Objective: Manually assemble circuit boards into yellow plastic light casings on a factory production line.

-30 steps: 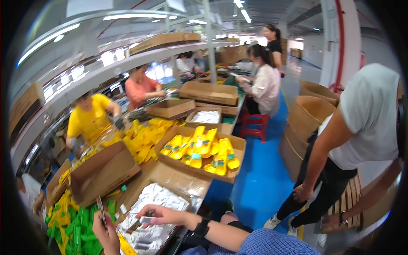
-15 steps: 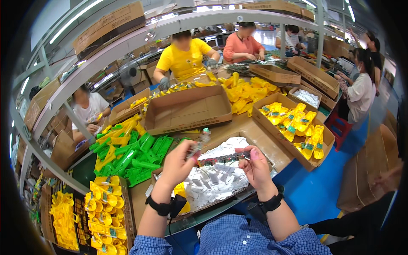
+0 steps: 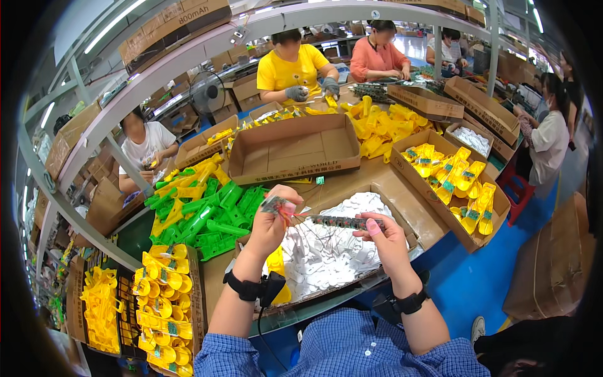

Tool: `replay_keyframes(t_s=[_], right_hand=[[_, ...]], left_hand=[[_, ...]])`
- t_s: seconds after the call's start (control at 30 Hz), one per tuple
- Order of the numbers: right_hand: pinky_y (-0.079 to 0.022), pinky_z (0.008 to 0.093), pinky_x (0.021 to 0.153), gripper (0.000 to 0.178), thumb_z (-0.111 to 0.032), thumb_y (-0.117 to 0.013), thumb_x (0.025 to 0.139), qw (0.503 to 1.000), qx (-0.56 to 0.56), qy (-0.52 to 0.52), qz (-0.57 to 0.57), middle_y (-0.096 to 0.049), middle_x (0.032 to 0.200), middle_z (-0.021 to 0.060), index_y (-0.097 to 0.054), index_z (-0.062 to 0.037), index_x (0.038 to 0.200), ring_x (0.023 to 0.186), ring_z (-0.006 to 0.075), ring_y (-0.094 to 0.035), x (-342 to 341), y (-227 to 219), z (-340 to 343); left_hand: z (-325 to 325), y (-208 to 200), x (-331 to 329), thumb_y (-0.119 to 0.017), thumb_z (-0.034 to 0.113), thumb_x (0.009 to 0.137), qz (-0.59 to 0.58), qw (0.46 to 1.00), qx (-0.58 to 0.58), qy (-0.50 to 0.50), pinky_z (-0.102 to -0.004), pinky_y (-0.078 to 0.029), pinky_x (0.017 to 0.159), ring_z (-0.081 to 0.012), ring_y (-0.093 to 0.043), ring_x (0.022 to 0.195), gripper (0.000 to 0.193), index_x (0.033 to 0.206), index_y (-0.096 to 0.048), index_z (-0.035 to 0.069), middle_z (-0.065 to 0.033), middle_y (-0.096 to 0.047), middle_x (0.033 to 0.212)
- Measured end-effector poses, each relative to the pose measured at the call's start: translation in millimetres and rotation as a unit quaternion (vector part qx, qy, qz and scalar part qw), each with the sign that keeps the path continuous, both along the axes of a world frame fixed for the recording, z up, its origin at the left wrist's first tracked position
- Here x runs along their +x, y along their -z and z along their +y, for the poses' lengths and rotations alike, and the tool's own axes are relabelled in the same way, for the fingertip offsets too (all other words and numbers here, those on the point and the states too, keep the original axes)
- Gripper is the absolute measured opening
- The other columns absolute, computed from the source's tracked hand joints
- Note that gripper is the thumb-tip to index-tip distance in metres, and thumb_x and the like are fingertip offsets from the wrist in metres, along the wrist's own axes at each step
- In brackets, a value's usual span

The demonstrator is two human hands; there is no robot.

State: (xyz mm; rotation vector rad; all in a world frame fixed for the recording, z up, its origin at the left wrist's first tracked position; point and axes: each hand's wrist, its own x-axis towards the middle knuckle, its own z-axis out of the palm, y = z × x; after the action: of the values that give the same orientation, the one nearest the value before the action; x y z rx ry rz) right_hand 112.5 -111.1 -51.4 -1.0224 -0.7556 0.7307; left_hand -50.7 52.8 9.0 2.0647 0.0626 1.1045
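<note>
My right hand (image 3: 386,246) pinches one end of a dark strip of small joined circuit boards (image 3: 339,222), thumb on top. Thin wires hang from the strip. My left hand (image 3: 271,226) is closed at its other end, around a small bundle with red wires (image 3: 284,208); the fingers hide most of that bundle. Both hands are above a cardboard box (image 3: 377,276) full of white plastic parts (image 3: 326,257). A yellow part (image 3: 277,267) lies at the box's left side, by my left wrist.
Green plastic shells (image 3: 220,217) mixed with yellow ones lie left of the box. A shallow cardboard tray (image 3: 295,147) stands behind. At right, a carton (image 3: 433,201) holds yellow parts with green boards; more yellow parts (image 3: 164,301) are at lower left. Co-workers sit across the bench.
The strip is raised and turned, so more of its length shows between my hands. My left hand has tilted its bundle leftward. The whole view has shifted slightly.
</note>
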Motion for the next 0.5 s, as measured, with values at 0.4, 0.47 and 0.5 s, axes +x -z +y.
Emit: replay_keyframes(t_s=[0.4, 0.47, 0.5], right_hand=[[-0.042, 0.0212, 0.069, 0.029, -0.025, -0.045, 0.091, 0.974, 0.102, 0.134, 0.152, -0.058, 0.089, 0.0084, -0.049, 0.0010, 0.105, 0.079, 0.0144, -0.060, 13, 17, 7], [-0.042, 0.0210, 0.069, 0.028, -0.024, -0.046, 0.091, 0.980, 0.077, 0.154, 0.100, -0.058, 0.087, 0.0066, -0.050, -0.0005, 0.106, 0.078, 0.0131, -0.059, 21, 18, 11], [-0.042, 0.0210, 0.069, 0.028, -0.024, -0.046, 0.091, 0.980, 0.078, 0.154, 0.101, -0.058, 0.087, 0.0066, -0.050, -0.0005, 0.106, 0.078, 0.0131, -0.059, 26, 22, 13]], left_hand=[[-10, -20, -3, -0.044, 0.022, 0.090, -0.039, 0.998, 0.023, -0.045, -0.0293, -0.037, 0.078, -0.0195, -0.047, 0.089, 0.022, 0.095, -0.053, 0.003, -0.0091, -0.050, 0.093], [-17, -16, 1, -0.044, 0.021, 0.090, -0.020, 0.998, 0.013, -0.058, -0.0288, -0.036, 0.081, -0.0182, -0.047, 0.091, 0.021, 0.098, -0.051, 0.003, -0.0084, -0.049, 0.095], [-21, -14, 3, -0.045, 0.020, 0.090, -0.008, 0.998, -0.015, -0.062, -0.0281, -0.036, 0.083, -0.0168, -0.047, 0.091, 0.020, 0.100, -0.050, 0.003, -0.0076, -0.049, 0.095]])
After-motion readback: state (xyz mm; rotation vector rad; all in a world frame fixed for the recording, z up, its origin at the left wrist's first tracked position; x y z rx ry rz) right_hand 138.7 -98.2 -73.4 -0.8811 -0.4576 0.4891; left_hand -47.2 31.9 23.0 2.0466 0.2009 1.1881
